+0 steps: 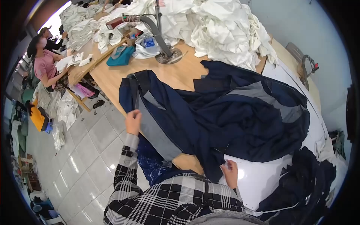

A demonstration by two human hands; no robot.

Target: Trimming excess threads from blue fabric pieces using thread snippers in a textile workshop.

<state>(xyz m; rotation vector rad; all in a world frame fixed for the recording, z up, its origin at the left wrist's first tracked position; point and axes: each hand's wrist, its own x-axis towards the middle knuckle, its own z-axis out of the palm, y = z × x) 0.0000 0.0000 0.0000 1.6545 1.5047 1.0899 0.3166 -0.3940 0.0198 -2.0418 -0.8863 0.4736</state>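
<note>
A dark navy garment [210,123] with grey panels lies spread and rumpled across the table in front of me. My left hand [133,122] is at its left edge, the fingers curled closed on the cloth beside a long grey strip [157,133]. Lower and to the right, my right hand [230,174] pinches the garment's near edge, next to the white tabletop [258,176]. Part of the garment hangs down toward my body. The fingertips of both hands are partly hidden against the cloth.
White cloth [225,28] is heaped at the back. A lamp stand with a round metal base [168,56] rises near a teal pouch [120,55]. More dark fabric [300,183] lies at the right. A person in pink [47,67] sits at the left, handling white cloth.
</note>
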